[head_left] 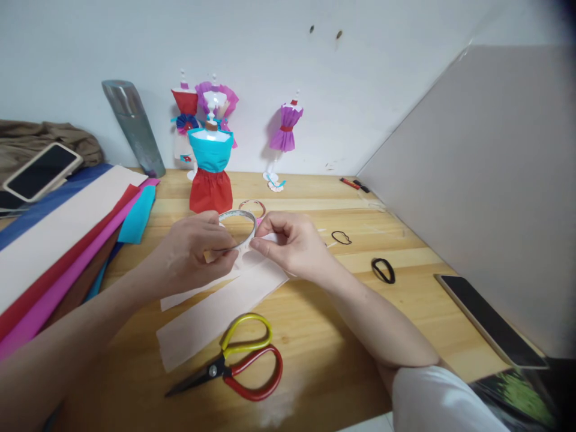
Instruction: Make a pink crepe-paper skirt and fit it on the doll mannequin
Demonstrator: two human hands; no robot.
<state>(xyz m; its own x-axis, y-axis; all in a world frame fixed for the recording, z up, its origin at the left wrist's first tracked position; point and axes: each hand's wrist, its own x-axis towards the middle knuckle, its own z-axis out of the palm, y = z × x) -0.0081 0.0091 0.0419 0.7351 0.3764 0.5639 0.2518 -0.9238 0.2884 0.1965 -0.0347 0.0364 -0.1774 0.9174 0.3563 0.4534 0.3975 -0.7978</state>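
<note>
My left hand (193, 252) is closed around the left side of a thin roll of tape (245, 217). Pinched at the roll's right edge, the thumb and forefinger of my right hand (294, 245) are at the tape; the tape's end is too small to make out. Beneath both hands lie pale paper strips (216, 315) on the wooden table. Scissors (220, 367) with one yellow and one red handle rest below the strips, blades pointing left. A small dress form in a turquoise top and red skirt (210, 192) stands just behind my left hand.
Coloured paper sheets (67, 246) and a phone (42, 171) lie at the left. A bottle (135, 129) and more dress forms (287, 129) stand by the wall. Black bands (383, 271), a red marker (350, 183) and another phone (490, 321) are on the right.
</note>
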